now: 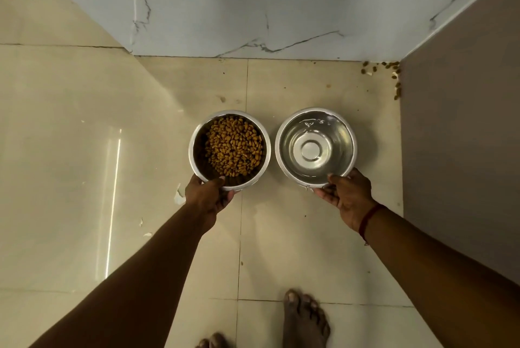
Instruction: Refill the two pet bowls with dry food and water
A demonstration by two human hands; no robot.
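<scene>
Two steel pet bowls are side by side over the beige tiled floor. The left bowl point(197, 156) holds brown dry kibble point(235, 146) heaped toward its right side. My left hand point(206, 197) grips its near rim, thumb over the edge. The right bowl point(284, 133) holds clear water that reflects light. My right hand point(347, 197), with a red thread on the wrist, grips that bowl's near rim. I cannot tell whether the bowls rest on the floor or hang just above it.
A white marble wall point(253, 10) stands just behind the bowls. A grey panel point(461, 150) closes the right side. Spilled kibble point(394, 72) lies in the far right corner. My bare feet point(304, 319) are at the bottom. Floor tiles extend to the left.
</scene>
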